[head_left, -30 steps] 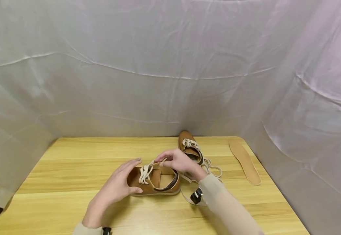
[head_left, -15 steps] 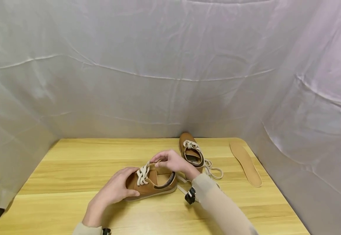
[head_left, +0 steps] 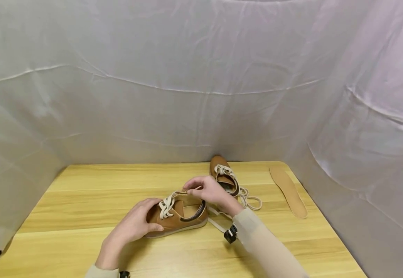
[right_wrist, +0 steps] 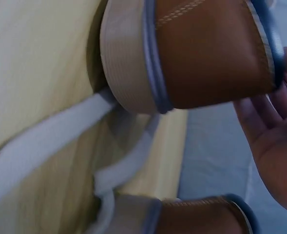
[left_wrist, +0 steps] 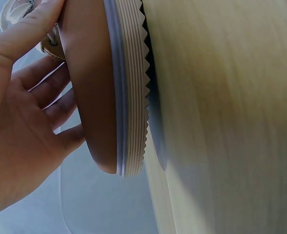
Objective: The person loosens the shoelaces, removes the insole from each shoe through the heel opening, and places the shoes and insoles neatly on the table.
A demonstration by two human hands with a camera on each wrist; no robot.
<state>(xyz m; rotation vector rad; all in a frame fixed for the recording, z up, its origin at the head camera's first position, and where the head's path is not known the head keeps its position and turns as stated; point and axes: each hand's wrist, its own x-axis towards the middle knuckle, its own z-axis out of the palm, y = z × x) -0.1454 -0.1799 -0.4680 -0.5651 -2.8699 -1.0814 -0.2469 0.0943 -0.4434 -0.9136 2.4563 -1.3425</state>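
Note:
A brown low shoe [head_left: 177, 224] with cream laces [head_left: 167, 206] stands on the wooden table, its toe to the left. My left hand [head_left: 133, 221] grips the toe end, thumb on the near side and fingers on the far side. In the left wrist view that hand [left_wrist: 31, 102] reaches round the upper, above the ridged sole [left_wrist: 133, 97]. At the far rim of the opening, my right hand [head_left: 211, 191] pinches the collar edge between thumb and fingers. The right wrist view has its fingers behind the dark collar [right_wrist: 272, 44]. A tan lining shows inside.
A second brown shoe [head_left: 217, 164] stands at the back, with loose cream laces [head_left: 255, 204] beside it. A flat tan insole [head_left: 289, 192] lies on the right. More flat lace [head_left: 216, 225] runs from behind the held shoe's heel. Grey cloth [head_left: 152, 116] hangs behind the table.
The shoe has shifted slightly left and turned, toe nearer me, with the left hand along with it. My right hand moved left, then back along the rim toward the heel.

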